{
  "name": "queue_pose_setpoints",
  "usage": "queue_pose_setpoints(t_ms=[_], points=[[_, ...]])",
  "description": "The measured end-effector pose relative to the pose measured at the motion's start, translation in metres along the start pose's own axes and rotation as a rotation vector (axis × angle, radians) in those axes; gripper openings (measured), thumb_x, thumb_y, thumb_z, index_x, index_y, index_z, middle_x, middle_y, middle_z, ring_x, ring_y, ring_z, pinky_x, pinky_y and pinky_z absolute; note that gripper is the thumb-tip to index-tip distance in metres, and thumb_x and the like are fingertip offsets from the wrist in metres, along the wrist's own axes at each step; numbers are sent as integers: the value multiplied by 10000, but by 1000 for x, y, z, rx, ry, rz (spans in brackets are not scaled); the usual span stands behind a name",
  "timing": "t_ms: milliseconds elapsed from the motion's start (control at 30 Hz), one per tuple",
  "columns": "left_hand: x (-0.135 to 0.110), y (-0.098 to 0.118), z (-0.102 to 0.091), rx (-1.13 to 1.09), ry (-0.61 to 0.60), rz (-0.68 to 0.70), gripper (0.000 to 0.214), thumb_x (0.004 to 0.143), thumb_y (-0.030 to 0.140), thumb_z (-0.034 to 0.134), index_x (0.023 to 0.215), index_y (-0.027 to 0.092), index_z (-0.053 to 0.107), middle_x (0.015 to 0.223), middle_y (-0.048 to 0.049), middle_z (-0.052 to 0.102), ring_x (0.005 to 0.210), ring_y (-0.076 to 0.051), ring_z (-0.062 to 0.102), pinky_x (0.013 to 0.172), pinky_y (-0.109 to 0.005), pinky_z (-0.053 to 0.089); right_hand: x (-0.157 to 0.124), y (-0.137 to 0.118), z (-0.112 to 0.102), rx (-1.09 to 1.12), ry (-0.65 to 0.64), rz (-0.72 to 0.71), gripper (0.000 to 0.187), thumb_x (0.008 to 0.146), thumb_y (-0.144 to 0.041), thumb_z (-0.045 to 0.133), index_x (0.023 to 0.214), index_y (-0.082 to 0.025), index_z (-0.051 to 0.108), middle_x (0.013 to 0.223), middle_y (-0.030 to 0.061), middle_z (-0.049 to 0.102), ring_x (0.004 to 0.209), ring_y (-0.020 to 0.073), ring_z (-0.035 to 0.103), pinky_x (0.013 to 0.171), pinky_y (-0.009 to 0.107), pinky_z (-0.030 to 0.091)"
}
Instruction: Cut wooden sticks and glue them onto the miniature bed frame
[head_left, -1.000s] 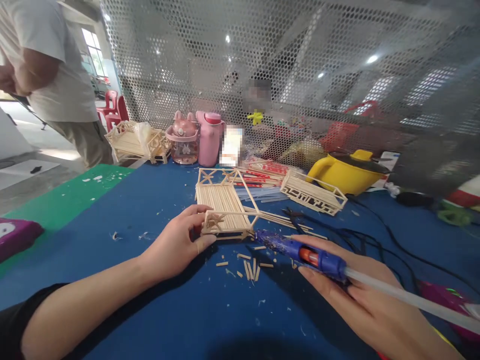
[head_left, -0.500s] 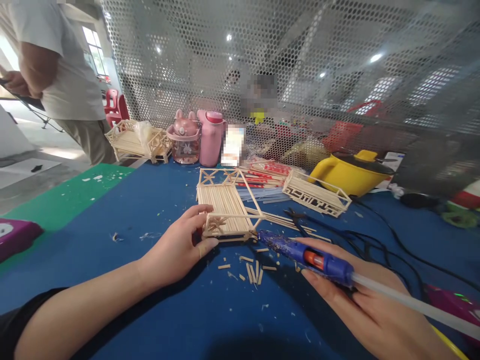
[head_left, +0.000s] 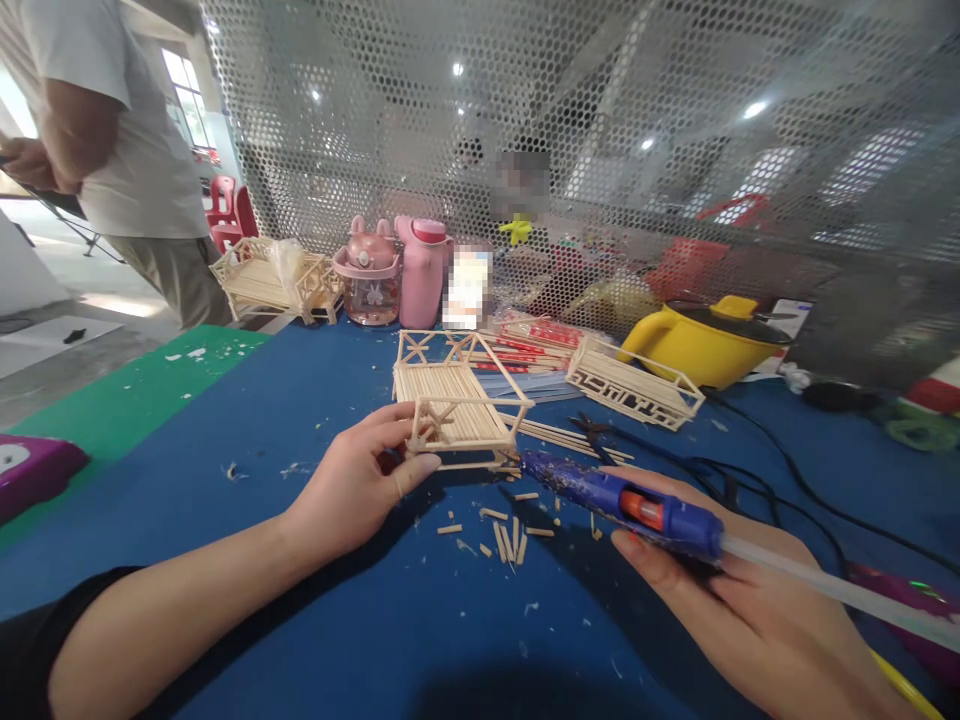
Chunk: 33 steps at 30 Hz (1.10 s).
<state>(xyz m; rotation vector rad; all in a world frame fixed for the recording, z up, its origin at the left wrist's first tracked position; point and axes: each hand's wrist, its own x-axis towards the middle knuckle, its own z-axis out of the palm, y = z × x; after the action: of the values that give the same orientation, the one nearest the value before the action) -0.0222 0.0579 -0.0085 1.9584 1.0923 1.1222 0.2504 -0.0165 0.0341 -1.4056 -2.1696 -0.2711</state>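
Observation:
My left hand [head_left: 371, 470] grips the near left corner of a small wooden-stick frame [head_left: 457, 400], thumb in front and fingers round its side. The frame has a slatted floor, with railings of thin sticks at both ends. In my right hand [head_left: 757, 610] is a blue hot glue gun [head_left: 622, 500], a long clear glue stick [head_left: 832, 585] coming out of its back. The gun's tip is at the frame's near right lower corner; whether it touches cannot be made out. Short cut stick pieces [head_left: 506, 540] lie on the blue table in front of the frame.
Another stick model [head_left: 634, 385] and long sticks [head_left: 562, 435] lie to the right, near pliers [head_left: 592, 425] and black cables. Behind stand pink bottles [head_left: 421, 275], a phone [head_left: 466, 290] and a yellow pot [head_left: 705, 345]. A perforated metal screen [head_left: 600, 150] rises behind. A person [head_left: 127, 150] stands at left.
My left hand has raised the near end of the frame slightly. The glue gun has shifted a little to the right and stays by the same corner.

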Motion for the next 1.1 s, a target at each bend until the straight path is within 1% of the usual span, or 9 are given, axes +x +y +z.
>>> queue_pose_setpoints(t_ms=[167,333,533,700,833,1100], points=[[1,0,1,-105,48,-28,234,794,283,578,1003,223,667,1239,-52,570,1132,-214,531,933,-353,458,-3,2,1,-44,34,10,280,839,-342,516,1101,-259,568,982,10,712,860,199,686,706,255,572],[0,0,2,-134,27,-51,237,780,276,594,998,223,672,1228,-51,571,1154,-217,517,916,-341,477,-3,1,3,-33,41,39,301,836,-341,519,1122,-255,558,1002,16,705,884,209,679,737,269,564],[-1,1,3,-98,3,-49,239,777,284,597,998,249,680,1240,-40,564,1194,-216,482,888,-318,497,-3,0,4,-18,38,52,298,838,-340,520,1120,-250,551,961,14,712,828,196,688,717,248,556],[-1,2,3,-77,2,-65,245,777,303,589,994,238,682,1243,-60,557,1169,-241,502,848,-342,517,-3,0,3,-20,50,56,300,841,-335,518,1127,-248,546,967,18,702,831,196,682,747,256,544],[-1,1,4,-62,-4,-62,227,781,293,583,979,240,682,1240,-58,555,1151,-234,515,853,-346,514,-5,1,3,-17,45,55,294,837,-321,528,1124,-258,544,978,3,697,832,178,678,745,233,538],[-3,0,4,-47,-9,-52,233,787,296,578,991,254,683,1241,-50,557,1158,-224,511,853,-333,517,-8,2,5,-33,49,60,301,831,-327,532,1120,-249,561,991,14,697,842,192,676,755,249,537]])
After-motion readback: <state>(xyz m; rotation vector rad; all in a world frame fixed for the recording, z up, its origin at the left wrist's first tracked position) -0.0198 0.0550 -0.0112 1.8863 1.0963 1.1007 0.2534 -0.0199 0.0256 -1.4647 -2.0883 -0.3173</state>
